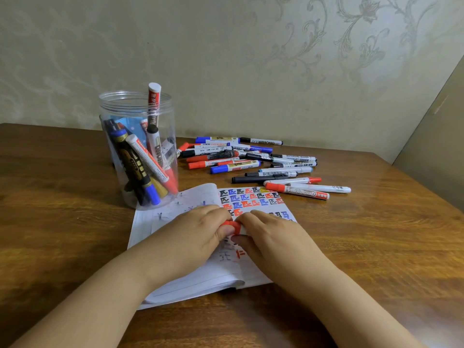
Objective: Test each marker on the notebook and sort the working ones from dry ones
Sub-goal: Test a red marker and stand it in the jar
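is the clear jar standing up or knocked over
Upright. The clear jar stands on its base on the table, open mouth up, with markers leaning inside it.

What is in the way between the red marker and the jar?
Nothing visible. Both hands, left hand and right hand, hold the red marker over the notebook; only open page lies before the jar.

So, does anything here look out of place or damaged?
Nothing looks damaged or spilled. Only the left page of the open white notebook curls up near the clear plastic jar. Both hands grip a red-capped marker over the pages.
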Action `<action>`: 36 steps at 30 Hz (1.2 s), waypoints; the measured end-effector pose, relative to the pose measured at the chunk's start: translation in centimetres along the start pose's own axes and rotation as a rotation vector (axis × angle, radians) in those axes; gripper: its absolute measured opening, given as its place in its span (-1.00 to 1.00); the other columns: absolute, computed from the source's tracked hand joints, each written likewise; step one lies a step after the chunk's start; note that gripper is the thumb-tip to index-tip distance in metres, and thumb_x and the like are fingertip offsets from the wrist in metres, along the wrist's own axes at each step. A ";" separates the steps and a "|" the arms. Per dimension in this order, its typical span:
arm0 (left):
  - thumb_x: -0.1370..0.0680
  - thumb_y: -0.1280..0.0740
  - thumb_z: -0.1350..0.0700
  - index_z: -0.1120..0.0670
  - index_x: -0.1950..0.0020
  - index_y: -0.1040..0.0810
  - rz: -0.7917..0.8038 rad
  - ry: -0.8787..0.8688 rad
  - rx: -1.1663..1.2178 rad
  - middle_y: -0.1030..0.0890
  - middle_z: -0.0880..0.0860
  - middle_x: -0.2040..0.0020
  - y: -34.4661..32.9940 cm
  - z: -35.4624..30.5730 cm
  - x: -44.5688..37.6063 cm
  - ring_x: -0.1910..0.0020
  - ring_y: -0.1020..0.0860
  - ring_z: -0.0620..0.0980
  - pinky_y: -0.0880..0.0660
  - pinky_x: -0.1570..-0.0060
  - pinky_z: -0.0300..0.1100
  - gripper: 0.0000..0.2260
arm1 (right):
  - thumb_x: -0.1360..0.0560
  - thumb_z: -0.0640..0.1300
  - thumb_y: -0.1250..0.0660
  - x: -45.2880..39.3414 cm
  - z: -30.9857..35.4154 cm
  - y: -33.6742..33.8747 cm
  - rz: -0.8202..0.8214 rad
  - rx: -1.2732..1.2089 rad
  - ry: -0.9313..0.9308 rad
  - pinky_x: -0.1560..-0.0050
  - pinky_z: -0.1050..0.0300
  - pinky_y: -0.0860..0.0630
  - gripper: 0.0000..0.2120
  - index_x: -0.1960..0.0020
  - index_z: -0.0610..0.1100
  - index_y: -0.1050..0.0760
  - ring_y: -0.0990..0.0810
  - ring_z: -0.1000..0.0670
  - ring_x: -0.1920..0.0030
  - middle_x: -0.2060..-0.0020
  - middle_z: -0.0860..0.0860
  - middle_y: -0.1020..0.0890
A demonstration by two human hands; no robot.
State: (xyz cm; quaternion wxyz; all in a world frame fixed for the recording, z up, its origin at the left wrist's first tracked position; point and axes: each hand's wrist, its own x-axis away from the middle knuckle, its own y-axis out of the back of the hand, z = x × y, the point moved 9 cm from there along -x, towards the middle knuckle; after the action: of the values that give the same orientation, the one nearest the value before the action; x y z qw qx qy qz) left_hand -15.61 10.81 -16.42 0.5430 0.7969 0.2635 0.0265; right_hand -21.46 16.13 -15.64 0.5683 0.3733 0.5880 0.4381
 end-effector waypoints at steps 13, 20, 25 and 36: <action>-0.58 -0.12 -0.05 -0.10 0.09 -0.33 0.001 -0.010 0.024 -0.36 -0.20 0.23 -0.2 0.2 0.0 0.17 -0.38 -0.19 -0.27 0.17 -0.32 -0.91 | -0.19 -0.14 -0.60 0.2 0.7 -0.4 -0.154 0.078 0.021 0.53 0.20 -0.38 -0.68 0.18 -0.10 -0.50 -0.50 0.01 0.44 0.37 0.03 -0.52; -0.58 -0.13 -0.05 -0.12 0.17 -0.38 0.083 0.024 0.096 -0.47 -0.17 0.20 -0.7 0.3 0.1 0.16 -0.46 -0.21 -0.33 0.21 -0.38 -0.86 | -0.51 0.02 -0.06 0.3 0.4 -0.4 -0.078 0.040 0.070 0.57 0.15 -0.40 -0.69 0.07 -0.09 -0.53 -0.52 -0.04 0.47 0.39 0.03 -0.56; -0.57 -0.16 -0.05 -0.02 0.11 -0.48 0.087 0.086 0.108 -0.54 -0.10 0.18 -0.7 1.0 0.2 0.17 -0.48 -0.16 -0.40 0.17 -0.23 -0.82 | -0.51 0.07 0.04 0.3 0.4 -1.2 -0.015 0.013 0.069 0.45 0.05 -0.49 -0.57 -0.09 -0.09 -0.51 -0.59 -0.12 0.34 0.26 -0.03 -0.62; -0.60 -0.09 -0.04 -0.06 -0.07 -0.41 -0.091 0.132 0.076 -0.44 -0.15 0.03 1.5 2.3 0.2 0.08 -0.38 -0.23 -0.30 0.15 -0.44 -0.84 | -0.60 0.03 -0.11 1.2 -5.3 1.6 0.009 -0.466 -0.375 0.20 0.28 -0.54 -0.49 -0.48 0.10 0.01 -0.57 0.21 0.24 0.17 0.15 -0.63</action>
State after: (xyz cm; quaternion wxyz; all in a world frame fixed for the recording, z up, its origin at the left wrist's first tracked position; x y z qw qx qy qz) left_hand -14.15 8.53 -16.10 0.4944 0.8006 0.3356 0.0443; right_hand -26.96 17.30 -14.71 0.7353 0.3098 0.3549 0.4872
